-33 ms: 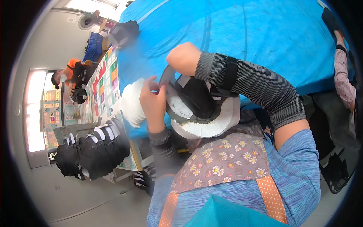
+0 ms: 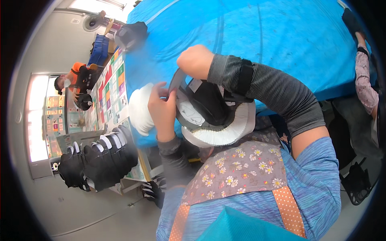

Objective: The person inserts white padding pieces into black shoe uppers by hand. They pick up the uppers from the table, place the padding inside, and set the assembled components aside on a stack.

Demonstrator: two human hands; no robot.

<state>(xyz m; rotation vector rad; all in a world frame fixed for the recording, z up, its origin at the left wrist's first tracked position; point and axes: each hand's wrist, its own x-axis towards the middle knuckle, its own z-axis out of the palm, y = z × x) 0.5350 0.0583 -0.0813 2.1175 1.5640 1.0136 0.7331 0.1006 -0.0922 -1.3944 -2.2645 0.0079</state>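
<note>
A cap is held upturned in front of my body, its black inside facing up, with white labels and a grey band along the edge. A wide white padded piece curves along its near side. My left hand pinches the grey band at the cap's left edge between thumb and fingers. Bent over the far edge, my right hand is closed at the same band; its fingertips are hidden behind the hand. A stack of white curved pieces stands just left of my left hand.
A blue-covered table spreads ahead. A dark grey cap lies at its far left corner. Rows of black caps hang over a patterned table's near end. A person in orange works at far left; another person's arm is at right.
</note>
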